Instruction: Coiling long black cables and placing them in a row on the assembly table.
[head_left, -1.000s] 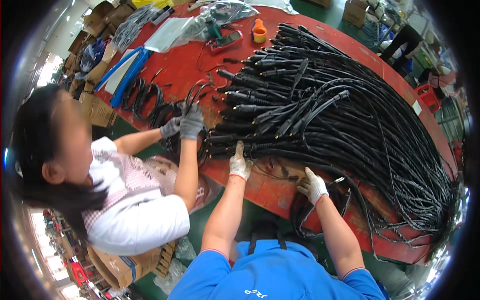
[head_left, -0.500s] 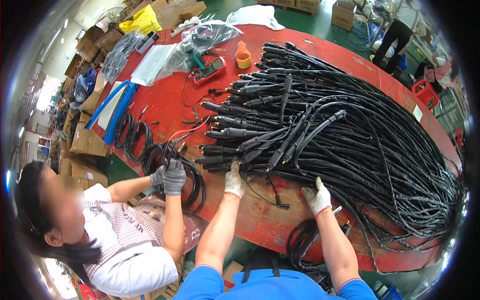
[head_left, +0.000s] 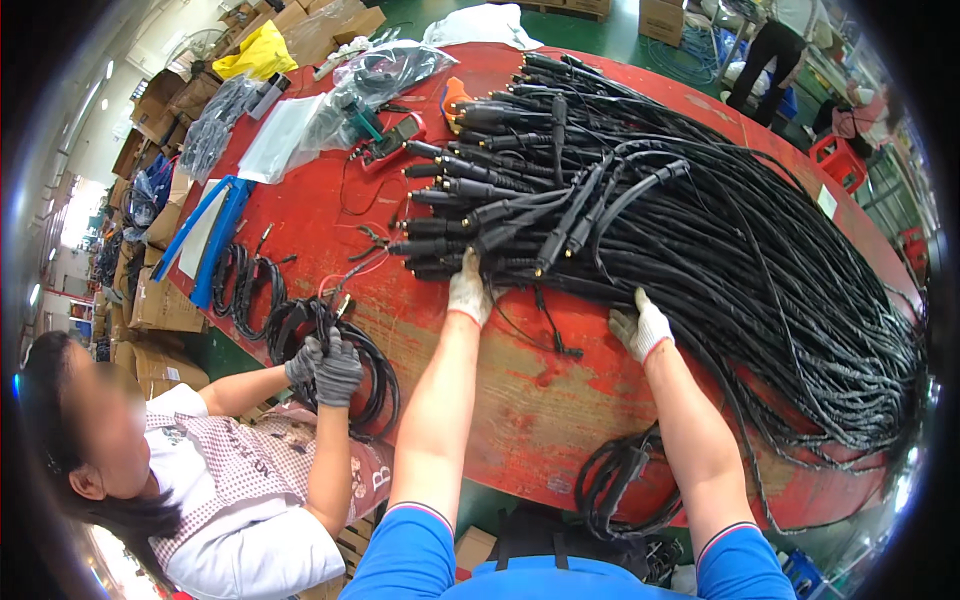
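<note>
A big bundle of black cables (head_left: 720, 260) lies across the table, its connector ends toward the left. My left hand (head_left: 468, 292), in a white knit glove, is closed at the bundle's near edge beside the connectors; some of its fingers are hidden. Farther right, my right hand (head_left: 645, 325), gloved too, rests against the same edge with its thumb raised and apart from the fingers. A thin black lead (head_left: 540, 325) with a small plug lies between my hands. Below my right hand, a coil of black cable (head_left: 610, 490) sits at the table's near edge.
The red table (head_left: 520, 430) has a worn top. At my left, a co-worker's grey-gloved hands (head_left: 335, 370) hold coiled black cable. Beyond are a blue tray (head_left: 228, 220), a red meter (head_left: 395, 140), clear plastic bags (head_left: 285, 140) and an orange tape roll (head_left: 452, 98) partly behind connectors.
The cable bundle has slid away from me across the table, both my hands moving with it. Its connectors now partly cover the orange roll. More of the near coil shows.
</note>
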